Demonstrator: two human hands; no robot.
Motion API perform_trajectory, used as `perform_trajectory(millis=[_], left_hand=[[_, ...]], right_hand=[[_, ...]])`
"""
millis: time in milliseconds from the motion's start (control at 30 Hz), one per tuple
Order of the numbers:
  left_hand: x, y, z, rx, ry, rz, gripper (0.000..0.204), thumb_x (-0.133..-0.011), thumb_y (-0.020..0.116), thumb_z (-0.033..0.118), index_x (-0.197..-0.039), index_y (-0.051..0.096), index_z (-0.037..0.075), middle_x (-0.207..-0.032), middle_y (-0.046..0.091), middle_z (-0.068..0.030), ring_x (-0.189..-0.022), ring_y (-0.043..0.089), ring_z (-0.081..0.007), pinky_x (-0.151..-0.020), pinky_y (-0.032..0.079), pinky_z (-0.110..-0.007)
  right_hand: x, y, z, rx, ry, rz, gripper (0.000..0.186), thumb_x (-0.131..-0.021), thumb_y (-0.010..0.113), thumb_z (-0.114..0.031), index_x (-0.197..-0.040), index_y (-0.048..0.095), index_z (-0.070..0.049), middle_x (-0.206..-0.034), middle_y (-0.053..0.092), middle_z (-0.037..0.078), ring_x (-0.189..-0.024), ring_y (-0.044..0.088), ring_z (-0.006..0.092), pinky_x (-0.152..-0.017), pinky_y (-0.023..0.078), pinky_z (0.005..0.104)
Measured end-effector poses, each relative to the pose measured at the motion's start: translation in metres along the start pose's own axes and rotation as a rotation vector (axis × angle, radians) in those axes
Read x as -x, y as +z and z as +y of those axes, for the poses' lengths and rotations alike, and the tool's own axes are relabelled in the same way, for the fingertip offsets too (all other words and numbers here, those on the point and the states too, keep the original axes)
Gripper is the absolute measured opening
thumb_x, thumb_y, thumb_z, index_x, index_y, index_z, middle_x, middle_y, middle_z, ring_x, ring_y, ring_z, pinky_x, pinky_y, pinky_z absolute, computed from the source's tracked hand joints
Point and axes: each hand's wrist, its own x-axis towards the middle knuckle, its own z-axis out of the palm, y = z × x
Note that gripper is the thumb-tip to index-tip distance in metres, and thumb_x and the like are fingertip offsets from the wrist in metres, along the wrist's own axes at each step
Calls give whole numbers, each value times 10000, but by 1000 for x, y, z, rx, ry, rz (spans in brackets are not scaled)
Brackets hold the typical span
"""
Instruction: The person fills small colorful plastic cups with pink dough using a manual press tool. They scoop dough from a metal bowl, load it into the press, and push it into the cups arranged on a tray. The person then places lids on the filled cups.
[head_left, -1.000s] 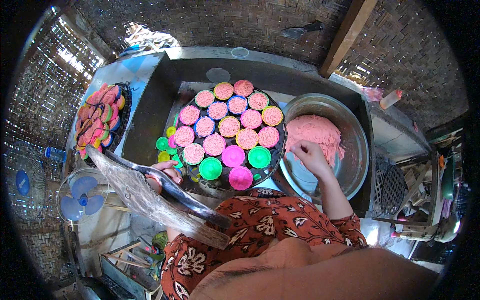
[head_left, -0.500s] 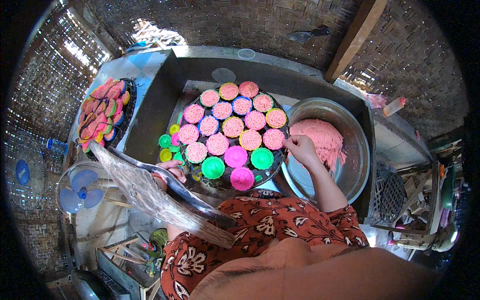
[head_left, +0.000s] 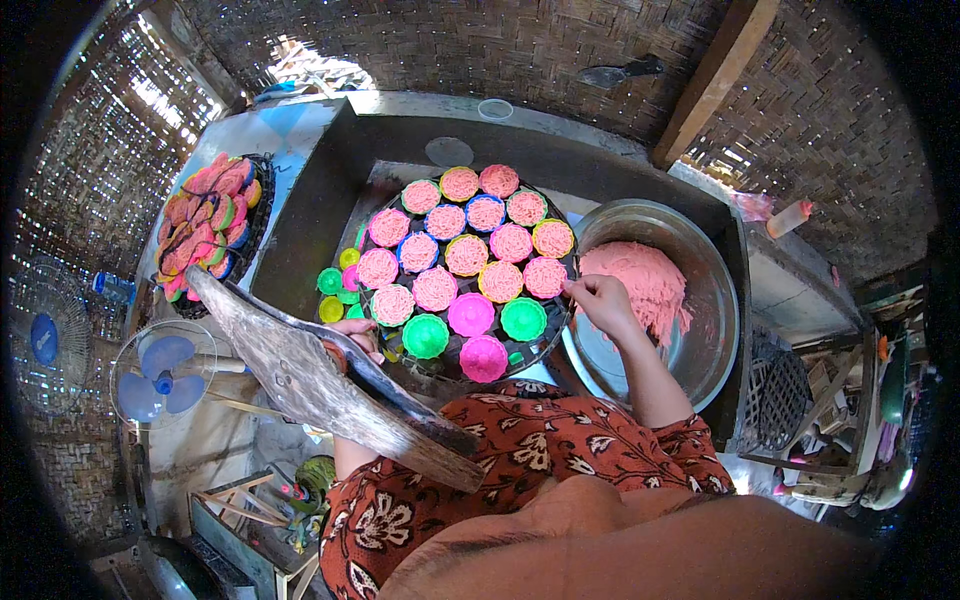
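A round dark tray [head_left: 449, 372] bears many small fluted cups in pink, green, yellow and blue. Most hold mounds of pink dough strands, such as the pink-filled cup [head_left: 435, 287]; the green cup [head_left: 425, 336] and the pink cup [head_left: 484, 358] at the near side show no dough. At the tray's right edge my right hand [head_left: 598, 300] is closed, thumb and fingers pinched on the rim. My left hand [head_left: 362, 336] curls at the left rim, partly hidden by a weathered wooden piece [head_left: 300, 370] that slants across my left forearm.
A large metal basin [head_left: 722, 330] with a lump of pink dough [head_left: 635, 280] stands at the right. Loose green and yellow cups [head_left: 330, 282] lie left of the tray. Farther left are a heaped rack of colourful pieces [head_left: 210, 225] and a blue-bladed fan [head_left: 165, 375].
The wooden piece has shifted slightly down and right in the picture. My left hand has moved a little behind it; my right hand and the tray have hardly moved.
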Motion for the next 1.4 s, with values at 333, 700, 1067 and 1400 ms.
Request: perform_trajectory(millis=[333, 700, 1067, 1400], left_hand=[[-63, 106, 53, -568, 454, 363, 527, -665, 704, 361, -1027, 549, 10, -941, 583, -119, -925, 570, -245, -822, 453, -345], [-104, 98, 155, 789, 852, -757, 905, -653, 668, 130, -1404, 162, 125, -1319, 381, -138, -1258, 318, -380, -1028, 277, -498], [-173, 66, 72, 1216, 518, -280, 668, -782, 514, 596, -1216, 415, 98, -805, 570, -34, -824, 572, -230, -906, 410, -436], [-156, 56, 46, 1228, 576, -133, 573, -783, 517, 591, -1133, 481, 138, -695, 537, 5, -731, 566, -198, -769, 458, -413]], right_hand=[[67, 10, -67, -597, -279, -952, 872, -779, 395, -700, -1264, 402, 24, -1110, 537, 94, -1003, 522, 191, -859, 409, 308], [72, -42, -75, -540, 59, -1034, 1003, -687, 350, -801, -1331, 321, -33, -1144, 505, 199, -905, 569, 289, -696, 477, 373], [19, -65, -93, -380, 418, -813, 875, -814, 269, -699, -1197, 463, 64, -1002, 593, 180, -852, 599, 266, -720, 489, 374], [20, -51, -114, -70, 358, -685, 750, -843, 287, -658, -1151, 519, -15, -903, 613, 132, -720, 617, 194, -618, 498, 310]])
